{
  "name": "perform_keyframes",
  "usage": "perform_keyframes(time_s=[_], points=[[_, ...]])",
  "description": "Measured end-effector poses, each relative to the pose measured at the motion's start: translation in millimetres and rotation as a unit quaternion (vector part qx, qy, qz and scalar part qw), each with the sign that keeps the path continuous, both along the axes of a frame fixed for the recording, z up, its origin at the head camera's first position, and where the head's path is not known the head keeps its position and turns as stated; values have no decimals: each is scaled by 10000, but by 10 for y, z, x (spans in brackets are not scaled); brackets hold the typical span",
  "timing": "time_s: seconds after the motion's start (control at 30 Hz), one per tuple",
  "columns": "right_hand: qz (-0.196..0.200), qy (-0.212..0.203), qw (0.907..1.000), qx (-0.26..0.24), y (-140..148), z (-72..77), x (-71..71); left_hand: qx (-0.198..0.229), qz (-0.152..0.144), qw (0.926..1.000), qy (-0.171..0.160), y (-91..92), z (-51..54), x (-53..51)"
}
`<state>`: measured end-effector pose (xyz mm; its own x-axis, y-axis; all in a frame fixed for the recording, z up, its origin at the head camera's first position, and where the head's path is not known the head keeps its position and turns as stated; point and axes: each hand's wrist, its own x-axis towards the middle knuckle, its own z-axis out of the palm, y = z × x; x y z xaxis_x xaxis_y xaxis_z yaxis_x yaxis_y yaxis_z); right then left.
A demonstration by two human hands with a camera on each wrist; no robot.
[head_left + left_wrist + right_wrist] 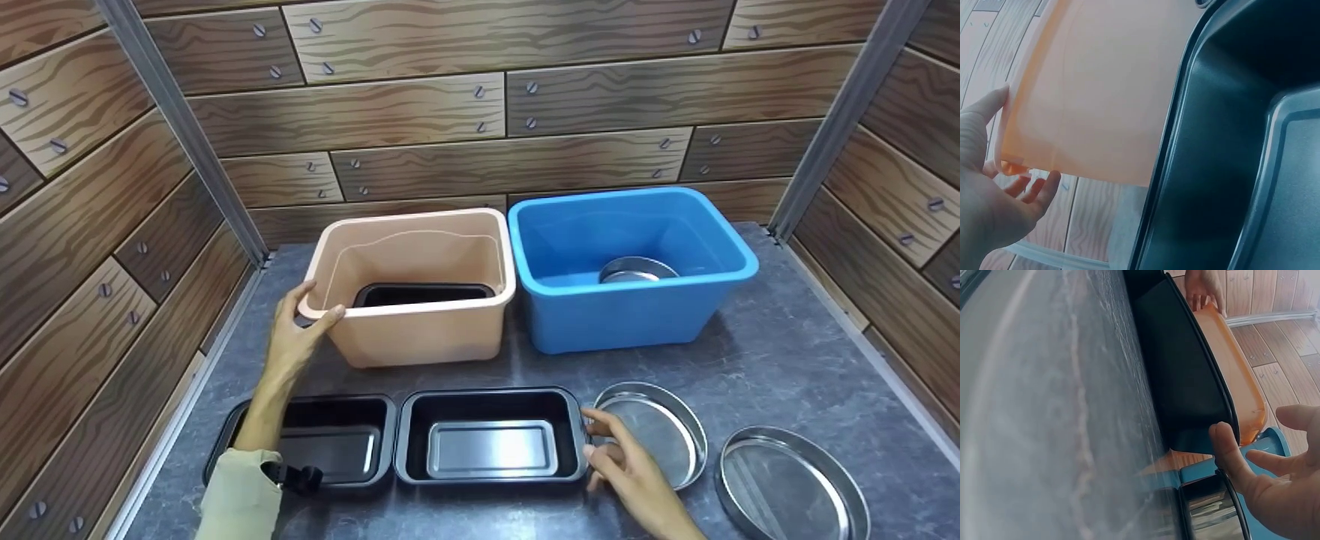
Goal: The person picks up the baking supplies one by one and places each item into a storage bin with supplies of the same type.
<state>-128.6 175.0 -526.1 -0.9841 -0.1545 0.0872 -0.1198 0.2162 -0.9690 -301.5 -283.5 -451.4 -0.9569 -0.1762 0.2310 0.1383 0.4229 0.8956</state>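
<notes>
My left hand (291, 341) grips the near left corner of the peach plastic bin (420, 337), thumb at the front rim and fingers around the side. Inside that bin lies a dark pan (424, 293). My right hand (628, 474) touches the right end of a black loaf pan (491, 450) with its fingertips. In the right wrist view, one finger (1224, 439) meets the pan's edge while the others spread loosely. A second black loaf pan (330, 450) sits to the left, partly covered by my left forearm.
Right of the peach bin stands a blue bin (615, 322) with a round metal pan (637, 268) inside. Two round metal pans (652, 431) lie on the grey tabletop (757, 360) at the right. Wood-patterned walls (420, 112) enclose the back and sides.
</notes>
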Motion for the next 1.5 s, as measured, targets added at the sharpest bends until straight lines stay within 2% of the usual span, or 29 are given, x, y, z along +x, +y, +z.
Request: perform_keyframes(time_s=[0.2,0.47,0.63,0.83,1.1,1.23,1.5], points=[[68,-75,9992,-374,-25,-10,-18,230,-108,9997,-48,-15,-32,-5],[69,-439,9958,-796,-36,14,-47,671,-242,9974,-117,19,-16,-33],[95,-575,9934,-986,-31,22,-70,1020,-324,9942,63,36,-38,-48],[172,-695,9894,-1261,-23,18,-100,1387,-349,9895,192,36,-117,-57],[188,-812,9888,-1239,-31,30,-118,1270,-401,9902,432,24,-206,-89],[132,-842,9891,-1200,-33,48,-128,1193,-388,9914,369,54,-193,-77],[51,-843,9890,-1212,-59,50,-126,1362,-424,9894,288,89,-164,-73]])
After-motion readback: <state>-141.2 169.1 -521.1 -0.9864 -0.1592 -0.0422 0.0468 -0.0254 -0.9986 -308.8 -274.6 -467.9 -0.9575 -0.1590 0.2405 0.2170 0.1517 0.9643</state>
